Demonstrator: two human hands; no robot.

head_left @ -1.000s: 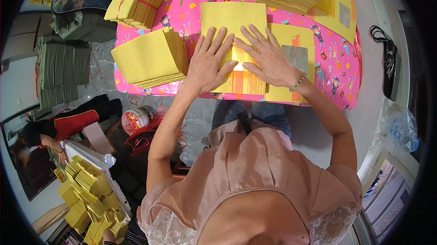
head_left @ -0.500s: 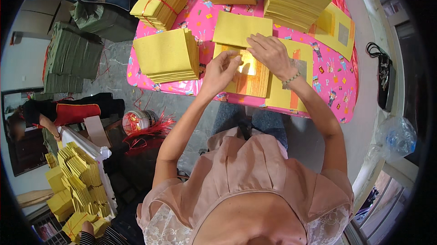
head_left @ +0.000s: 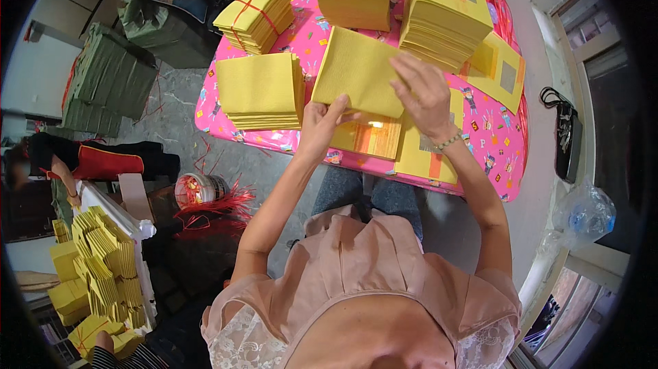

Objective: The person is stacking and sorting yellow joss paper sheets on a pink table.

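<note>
Grey marbled floor [head_left: 175, 112] shows around my tabletop [head_left: 504, 129], which is covered in glossy pink material printed with small cartoon figures. The rectangular, textured yellow paper [head_left: 360, 70] lies slantwise in front of me, above a yellow paper stack with an orange and gold patch [head_left: 377, 141]. The fingers of my left hand [head_left: 321, 129] are closed on its lower left corner, thumb on top. My right hand [head_left: 425, 91], with a green beaded bracelet [head_left: 449, 140] at the wrist, is at its right edge, fingers extended and slightly parted; they are blurred, so I cannot tell whether they touch it. To the left sits a folded yellow paper pile [head_left: 257, 86], and behind that a yellow bundle tied with red string [head_left: 253, 16]. A tall yellow stack with a grey rectangle on top [head_left: 445, 19] stands beyond my right hand.
</note>
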